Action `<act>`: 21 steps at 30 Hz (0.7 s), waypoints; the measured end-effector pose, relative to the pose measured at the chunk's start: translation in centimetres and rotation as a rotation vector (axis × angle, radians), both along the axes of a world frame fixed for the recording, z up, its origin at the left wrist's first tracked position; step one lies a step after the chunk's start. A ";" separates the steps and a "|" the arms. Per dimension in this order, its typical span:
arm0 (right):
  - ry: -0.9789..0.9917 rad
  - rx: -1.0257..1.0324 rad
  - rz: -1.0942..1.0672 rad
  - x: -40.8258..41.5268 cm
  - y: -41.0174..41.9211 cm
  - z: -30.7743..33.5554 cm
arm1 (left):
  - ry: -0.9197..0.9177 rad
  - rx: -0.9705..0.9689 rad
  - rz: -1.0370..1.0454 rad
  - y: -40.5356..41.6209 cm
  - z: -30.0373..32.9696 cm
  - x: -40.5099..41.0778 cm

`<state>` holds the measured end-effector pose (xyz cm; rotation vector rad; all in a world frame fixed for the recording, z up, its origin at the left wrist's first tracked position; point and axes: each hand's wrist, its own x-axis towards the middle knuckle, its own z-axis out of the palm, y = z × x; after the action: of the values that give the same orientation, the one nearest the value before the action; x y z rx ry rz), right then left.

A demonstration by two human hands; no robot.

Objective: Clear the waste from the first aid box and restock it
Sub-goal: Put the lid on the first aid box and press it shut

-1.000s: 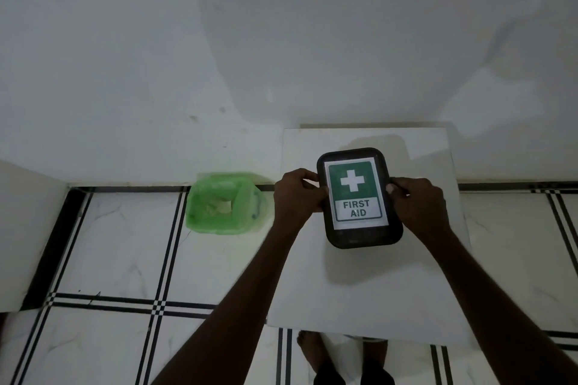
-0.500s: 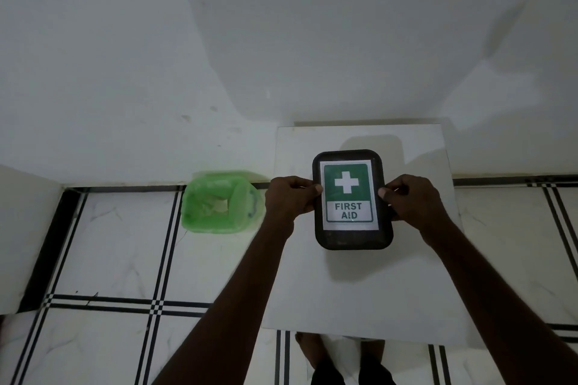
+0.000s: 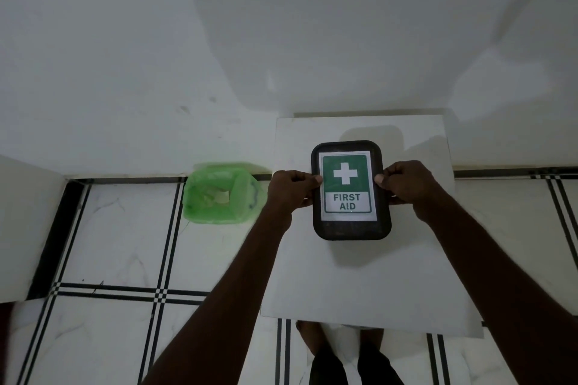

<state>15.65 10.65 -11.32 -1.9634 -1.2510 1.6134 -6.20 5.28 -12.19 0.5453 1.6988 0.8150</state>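
Note:
A black first aid box [image 3: 351,230] with a green-and-white "FIRST AID" label lies closed on a small white table [image 3: 359,284]. My left hand [image 3: 289,189] grips the box's left edge, thumb on the lid. On the opposite side my right hand [image 3: 406,184] holds the right edge the same way. The box sits straight, its long side running away from me. Its contents are hidden under the lid.
A bin lined with a green bag [image 3: 220,194] stands on the tiled floor left of the table, with pale scraps inside. A white wall rises behind. A white panel [image 3: 22,228] juts in at the far left. My feet show under the table's near edge.
The box was tilted a second ago and has been turned straight. Both hands stayed on its sides throughout.

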 end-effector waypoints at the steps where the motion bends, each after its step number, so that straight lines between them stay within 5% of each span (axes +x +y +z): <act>1: 0.004 -0.007 0.001 0.1 0.1 0.2 | 0.007 0.004 0.005 -0.1 0.1 0.0; 6: 0.067 -0.096 0.108 1.2 1.7 1.9 | -0.083 -0.059 -0.102 2.0 1.5 -1.4; 13: -0.007 0.132 0.094 -1.5 6.3 1.0 | 0.208 0.059 -0.177 7.4 0.8 -0.1; 21: -0.098 0.192 0.194 -1.7 6.9 -0.2 | 0.202 -0.045 -0.238 8.6 0.4 -0.2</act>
<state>13.98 17.51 -11.51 -1.8706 -1.6143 1.4339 -6.42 13.92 -11.79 0.8037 1.7890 0.5642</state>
